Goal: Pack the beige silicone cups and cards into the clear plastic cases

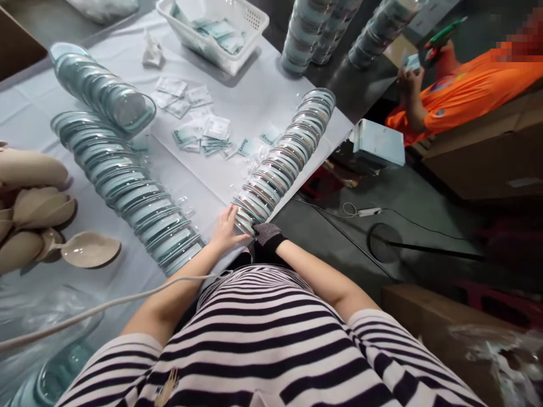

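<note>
A white basket (250, 22) at the table's far edge holds pale blue sachets (220, 31); more sachets (203, 133) lie loose on the white cloth (263, 102). I see my left hand (227, 229) flat, fingers spread, against the near end of a long row of clear lids (284, 158) lying on its side near the table's right edge. My right hand (266, 233), in a dark mesh glove, presses the same end from the other side; I cannot tell how far it is closed. The lids are round, glassy, blue-rimmed, nested tight. Two longer rows (127, 181) lie to the left. Beige spoons (89, 249) are cut off at the left edge. A co-worker's hand (409, 79) holds something small, hard to make out.
</note>
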`<state>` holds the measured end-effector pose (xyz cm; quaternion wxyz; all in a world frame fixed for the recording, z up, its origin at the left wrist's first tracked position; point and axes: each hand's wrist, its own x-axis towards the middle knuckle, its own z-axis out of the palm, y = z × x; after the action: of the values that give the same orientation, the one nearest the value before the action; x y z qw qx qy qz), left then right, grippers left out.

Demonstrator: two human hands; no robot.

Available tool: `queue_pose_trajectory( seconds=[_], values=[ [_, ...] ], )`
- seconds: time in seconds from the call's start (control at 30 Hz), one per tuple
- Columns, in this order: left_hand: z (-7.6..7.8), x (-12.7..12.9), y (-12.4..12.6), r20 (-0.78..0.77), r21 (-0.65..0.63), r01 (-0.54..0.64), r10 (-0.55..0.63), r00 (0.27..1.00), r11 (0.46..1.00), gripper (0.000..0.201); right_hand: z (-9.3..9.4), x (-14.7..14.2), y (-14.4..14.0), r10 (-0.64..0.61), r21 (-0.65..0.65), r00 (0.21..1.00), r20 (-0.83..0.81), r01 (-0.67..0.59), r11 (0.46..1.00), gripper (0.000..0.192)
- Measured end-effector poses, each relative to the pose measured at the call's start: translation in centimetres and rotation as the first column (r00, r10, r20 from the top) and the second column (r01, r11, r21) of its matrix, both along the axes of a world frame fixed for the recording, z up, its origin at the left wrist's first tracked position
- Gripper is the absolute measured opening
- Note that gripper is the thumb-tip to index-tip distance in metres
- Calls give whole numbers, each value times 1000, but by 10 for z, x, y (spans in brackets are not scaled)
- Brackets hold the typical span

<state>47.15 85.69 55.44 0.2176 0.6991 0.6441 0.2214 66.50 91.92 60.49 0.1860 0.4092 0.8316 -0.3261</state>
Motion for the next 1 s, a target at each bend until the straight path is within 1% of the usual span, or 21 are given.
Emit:
queue_pose_trajectory(
  seconds=[0.07,0.1,0.13,0.17,0.2,0.23,0.27,0.3,0.33,0.37,0.4,0.43,0.5,0.53,0.6,0.67,0.73,0.77,0.83,0.9,1.0],
  values=[
    [0,6,1,-12,3,-37,37,999,999,109,12,10,11,1,-47,999,-47,-3,999,30],
    [0,11,0,-17,3,-59,59,998,998,108,20,18,21,-27,-47,996,-80,23,999,28],
    [1,16,-1,-23,-2,-83,82,996,997,108,28,28,35,-86,-16,989,-119,84,996,28],
    [3,22,-3,-32,-16,-105,105,994,994,108,36,38,53,-167,41,972,-164,176,984,30],
    [6,27,-6,-49,-39,-127,125,991,991,107,43,49,74,-254,111,942,-219,283,953,33],
    [10,32,-9,-74,-70,-146,141,987,987,107,49,60,99,-330,182,903,-275,386,904,35],
    [14,37,-12,-106,-105,-161,150,983,981,106,54,69,125,-375,250,869,-322,460,852,38],
    [19,40,-13,-141,-133,-171,152,978,976,105,56,77,153,-391,313,849,-355,502,806,40],
    [24,42,-11,-171,-144,-172,147,974,974,102,56,82,180,-377,375,848,-372,509,775,42],
    [29,45,-7,-192,-130,-165,138,972,978,99,54,85,206,-342,432,863,-371,486,759,44],
    [35,48,2,-200,-92,-149,128,971,985,95,50,86,229,-295,483,888,-352,442,756,47],
    [39,52,15,-196,-37,-131,121,973,991,91,45,85,248,-239,519,918,-317,379,766,48],
    [48,67,56,-165,77,-106,118,979,991,84,31,82,276,-122,545,963,-242,239,804,45],
    [52,77,82,-149,112,-96,112,983,989,82,24,81,285,-71,540,974,-216,180,822,43],
    [56,102,140,-138,120,-70,87,987,990,82,12,81,296,1,532,980,-200,108,840,40],
    [56,126,192,-153,64,-37,46,987,997,89,5,85,302,53,532,977,-205,66,844,39],
    [54,143,227,-173,-15,-14,12,985,1000,99,2,89,307,107,528,973,-206,19,849,40],
    [53,148,237,-179,-47,-9,0,984,999,102,2,91,309,125,526,971,-204,1,851,41],
    [52,149,243,-189,-86,-6,-11,982,996,103,2,93,312,154,519,969,-195,-32,854,42],
    [52,142,237,-198,-109,-10,-12,980,994,99,2,96,313,178,514,965,-190,-57,856,42],
    [53,122,223,-223,-148,-43,9,975,988,96,2,110,316,252,504,944,-211,-116,856,40]
  ],
)
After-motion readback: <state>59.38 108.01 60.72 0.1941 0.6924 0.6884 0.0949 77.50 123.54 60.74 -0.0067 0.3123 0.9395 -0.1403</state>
